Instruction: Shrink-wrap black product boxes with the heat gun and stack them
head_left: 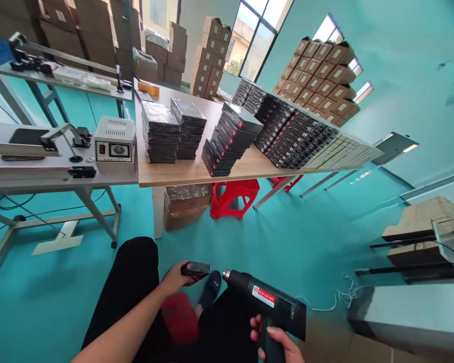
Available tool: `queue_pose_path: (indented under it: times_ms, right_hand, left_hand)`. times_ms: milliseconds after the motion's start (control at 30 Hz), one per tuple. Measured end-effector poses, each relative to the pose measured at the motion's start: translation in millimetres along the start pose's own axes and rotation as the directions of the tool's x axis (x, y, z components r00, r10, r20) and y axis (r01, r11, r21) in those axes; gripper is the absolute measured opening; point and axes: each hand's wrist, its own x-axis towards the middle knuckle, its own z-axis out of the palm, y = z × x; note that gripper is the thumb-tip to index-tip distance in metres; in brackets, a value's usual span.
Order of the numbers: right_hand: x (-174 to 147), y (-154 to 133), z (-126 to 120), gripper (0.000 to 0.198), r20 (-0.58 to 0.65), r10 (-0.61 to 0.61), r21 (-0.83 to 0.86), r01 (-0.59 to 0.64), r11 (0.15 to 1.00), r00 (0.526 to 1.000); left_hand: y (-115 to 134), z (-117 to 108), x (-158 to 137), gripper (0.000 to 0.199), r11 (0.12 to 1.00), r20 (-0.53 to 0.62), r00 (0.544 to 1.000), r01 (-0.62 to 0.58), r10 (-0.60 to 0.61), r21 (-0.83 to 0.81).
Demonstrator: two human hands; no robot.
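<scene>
My left hand (174, 278) is closed around one end of a small black box (197, 269) with a shiny surface, held above my lap. In my right hand (283, 343) is a black heat gun (267, 297), gripped by its handle. Its metal nozzle points left at the box, with a short gap between them. The side of the box held in my palm is hidden. Beyond my knees, a stack of similar black boxes (230, 136) stands on the wooden table (181, 174), beside two wrapped piles (161, 131).
A white control unit (115, 143) and a sealing machine (30, 148) occupy the left bench. Under the table are a red stool (236, 196) and a carton (187, 204). Brown cartons (318, 75) rise behind long rows of black boxes (287, 131). A white cable (336, 300) lies at right.
</scene>
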Motion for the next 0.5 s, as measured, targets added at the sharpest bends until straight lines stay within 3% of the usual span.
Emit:
queue_pose_path:
  times_ms: [167, 500]
  right_hand:
    - [-27, -13, 34, 0.029, 0.035, 0.039, -0.108, -0.035, 0.993, 0.999]
    - [-24, -22, 65, 0.029, 0.008, 0.030, -0.265, -0.027, 0.964, 1.000]
  left_hand:
    - [-7, 4, 0, 0.042, 0.996, 0.017, 1.000, -0.015, 0.014, 0.092]
    - [-6, -4, -3, 0.041, 0.964, -0.004, 0.997, -0.074, 0.077, 0.255]
